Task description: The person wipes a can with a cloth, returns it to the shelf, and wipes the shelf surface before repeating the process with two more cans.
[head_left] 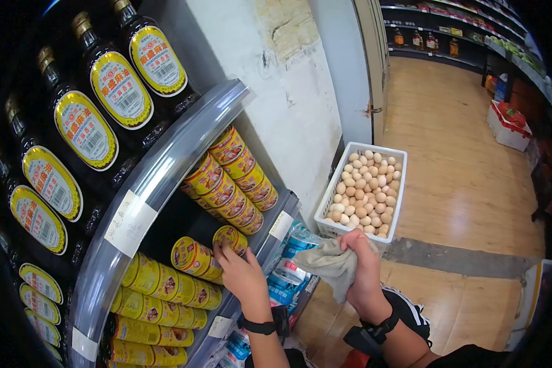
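My left hand (241,273) reaches into the lower shelf, its fingers curled against a small yellow-and-red can (229,237). Another can (190,256) lies directly beside it. In my right hand (365,279) a grey cloth (330,264) is bunched up and hangs from the fist, in front of the shelf. Stacked yellow-and-red cans (227,193) stand farther along the same shelf. Yellow cans (165,288) in rows fill its nearer part.
Dark bottles with yellow labels (121,89) line the upper shelf, behind a clear plastic edge strip (159,165). A white crate (401,184) of eggs stands on the floor beside the wall. Blue-and-white packets (286,274) sit below the cans.
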`<action>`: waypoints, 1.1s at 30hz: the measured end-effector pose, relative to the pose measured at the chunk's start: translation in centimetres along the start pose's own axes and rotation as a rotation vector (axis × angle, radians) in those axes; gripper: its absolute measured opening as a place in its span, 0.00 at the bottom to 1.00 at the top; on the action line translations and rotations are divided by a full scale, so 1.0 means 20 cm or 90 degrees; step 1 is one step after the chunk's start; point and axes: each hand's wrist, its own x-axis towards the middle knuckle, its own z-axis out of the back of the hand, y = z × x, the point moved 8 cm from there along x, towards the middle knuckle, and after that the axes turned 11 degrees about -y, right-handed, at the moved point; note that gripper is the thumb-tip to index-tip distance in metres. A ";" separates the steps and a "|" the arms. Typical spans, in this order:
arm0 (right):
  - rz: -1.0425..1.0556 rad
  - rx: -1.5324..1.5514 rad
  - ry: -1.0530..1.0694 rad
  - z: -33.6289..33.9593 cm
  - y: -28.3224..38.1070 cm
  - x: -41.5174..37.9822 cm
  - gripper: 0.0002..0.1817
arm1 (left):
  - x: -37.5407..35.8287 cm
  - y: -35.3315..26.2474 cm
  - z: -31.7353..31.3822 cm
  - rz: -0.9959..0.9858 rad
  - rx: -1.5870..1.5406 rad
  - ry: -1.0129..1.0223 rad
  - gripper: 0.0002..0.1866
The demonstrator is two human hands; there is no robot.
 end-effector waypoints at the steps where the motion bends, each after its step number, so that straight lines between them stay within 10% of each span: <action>1: 0.004 -0.002 -0.003 0.00 0.00 0.00 0.10 | -0.02 0.02 -0.04 0.000 -0.004 0.002 0.26; 19: -0.032 -0.029 -0.008 0.03 -0.08 0.02 0.09 | 0.04 0.18 -0.15 0.174 -0.150 0.092 0.07; 24: -0.356 0.127 -0.079 -0.01 -0.26 -0.04 0.11 | 0.02 0.24 -0.18 0.238 -0.314 0.088 0.05; 33: -0.485 0.099 -0.021 -0.05 -0.57 -0.06 0.21 | 0.02 0.14 -0.11 0.164 -0.196 0.175 0.05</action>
